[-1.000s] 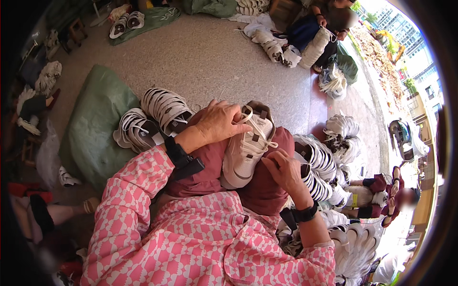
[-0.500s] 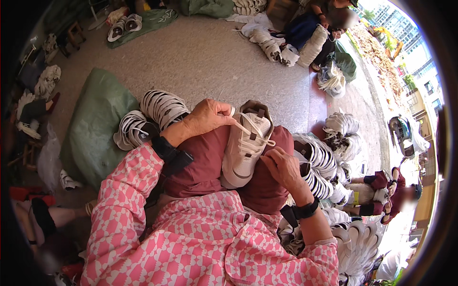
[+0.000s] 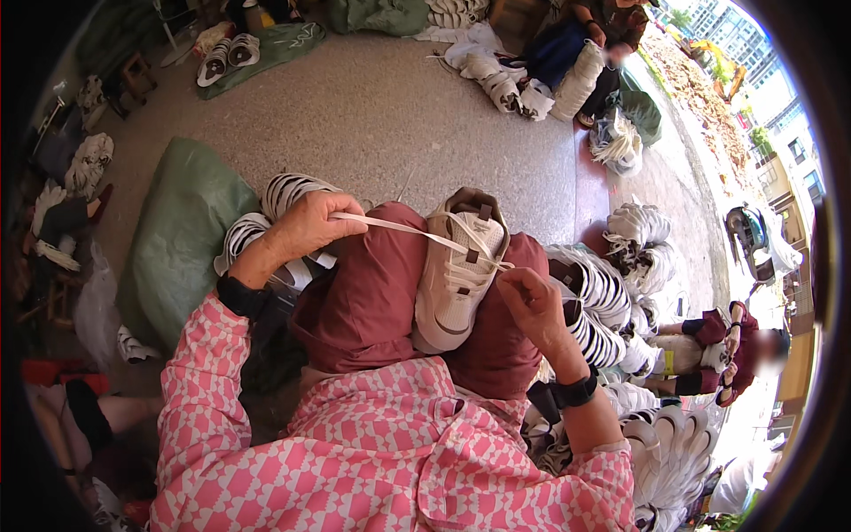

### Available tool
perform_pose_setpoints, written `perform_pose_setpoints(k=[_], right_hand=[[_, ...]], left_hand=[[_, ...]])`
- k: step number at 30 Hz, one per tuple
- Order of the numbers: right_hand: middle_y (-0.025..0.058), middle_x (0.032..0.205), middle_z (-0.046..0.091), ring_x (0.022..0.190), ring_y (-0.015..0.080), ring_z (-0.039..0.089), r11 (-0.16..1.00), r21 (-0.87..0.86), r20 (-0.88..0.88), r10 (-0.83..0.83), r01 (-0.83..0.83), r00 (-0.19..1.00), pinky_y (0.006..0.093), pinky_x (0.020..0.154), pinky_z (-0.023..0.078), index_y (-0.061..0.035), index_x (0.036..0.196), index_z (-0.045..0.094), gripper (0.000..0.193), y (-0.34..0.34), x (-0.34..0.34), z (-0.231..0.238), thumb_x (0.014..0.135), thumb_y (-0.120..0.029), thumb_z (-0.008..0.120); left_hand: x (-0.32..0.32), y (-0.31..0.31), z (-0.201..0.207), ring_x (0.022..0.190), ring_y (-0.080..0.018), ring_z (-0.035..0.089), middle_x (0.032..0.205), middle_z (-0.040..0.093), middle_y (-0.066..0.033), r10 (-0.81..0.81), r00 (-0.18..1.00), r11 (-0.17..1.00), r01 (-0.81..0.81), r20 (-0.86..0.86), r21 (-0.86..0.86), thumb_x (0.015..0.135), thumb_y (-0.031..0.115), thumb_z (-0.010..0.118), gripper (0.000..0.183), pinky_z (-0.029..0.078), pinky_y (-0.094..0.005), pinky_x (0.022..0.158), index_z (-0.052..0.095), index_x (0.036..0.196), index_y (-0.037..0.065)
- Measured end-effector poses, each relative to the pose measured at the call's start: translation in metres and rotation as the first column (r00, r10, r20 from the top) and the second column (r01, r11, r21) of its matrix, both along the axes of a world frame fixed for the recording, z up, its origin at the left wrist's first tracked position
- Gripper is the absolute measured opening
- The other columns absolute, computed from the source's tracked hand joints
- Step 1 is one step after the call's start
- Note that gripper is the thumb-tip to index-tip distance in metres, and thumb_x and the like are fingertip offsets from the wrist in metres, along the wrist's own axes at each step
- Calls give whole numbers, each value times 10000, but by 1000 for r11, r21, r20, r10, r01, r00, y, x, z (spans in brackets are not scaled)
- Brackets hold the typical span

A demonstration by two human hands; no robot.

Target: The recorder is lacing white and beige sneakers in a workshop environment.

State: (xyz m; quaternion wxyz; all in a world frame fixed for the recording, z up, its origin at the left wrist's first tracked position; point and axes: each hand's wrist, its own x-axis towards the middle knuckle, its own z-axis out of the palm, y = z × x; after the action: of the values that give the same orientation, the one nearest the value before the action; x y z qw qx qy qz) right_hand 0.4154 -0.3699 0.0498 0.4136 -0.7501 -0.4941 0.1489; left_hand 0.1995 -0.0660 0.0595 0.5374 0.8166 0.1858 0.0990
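Note:
A white and beige sneaker upper (image 3: pixel 448 301) rests between my knees, its brown-lined opening pointing away from me. A flat white shoelace (image 3: pixel 399 227) is threaded through its eyelets. My left hand (image 3: pixel 306 230) pinches one long end of it, stretched out taut to the left over my knee. My right hand (image 3: pixel 536 306) is closed, thumb and fingertips together at the right side of the upper beside a short bit of lace. Whether that lace is between the fingertips is hidden.
A green sack (image 3: pixel 182 239) stands at my left beside a stack of white uppers (image 3: pixel 292 191). More stacked uppers (image 3: pixel 589 293) crowd my right side. A person (image 3: pixel 612 35) handles a bundle of uppers at the far right; another person (image 3: pixel 753 355) is at the right edge.
My left hand has moved left and slightly down, drawing the shoelace out longer. My right hand has shifted slightly, its fingers now closer to the lace at the upper's right side.

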Motion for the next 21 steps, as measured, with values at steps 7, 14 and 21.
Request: perform_pose_setpoints(k=[7,14,21], right_hand=[[128,777,667,684,273,672,999,51,471,-7,-19,882,349,561,514,-61,959,641,98,19,-5,-4,880,-119,644],[88,760,637,712,266,672,952,-305,723,228,5,652,385,573,520,-85,933,563,94,36,-15,8,840,-95,555],[115,757,664,688,251,685,979,-204,618,108,26,779,369,574,514,-52,973,594,117,27,-3,-3,882,-122,570]], left_hand=[[34,-47,-5,893,-187,584,1008,571,-53,-127,958,910,10,257,414,804,150,737,282,480,-298,772,645,1055,60],[85,-88,-23,984,-233,591,945,620,-33,-357,856,661,-52,375,749,766,104,694,155,506,-326,835,696,920,84],[95,-96,-31,941,-260,592,894,613,-76,-318,875,681,-56,364,730,756,68,670,112,510,-348,822,645,859,33]])
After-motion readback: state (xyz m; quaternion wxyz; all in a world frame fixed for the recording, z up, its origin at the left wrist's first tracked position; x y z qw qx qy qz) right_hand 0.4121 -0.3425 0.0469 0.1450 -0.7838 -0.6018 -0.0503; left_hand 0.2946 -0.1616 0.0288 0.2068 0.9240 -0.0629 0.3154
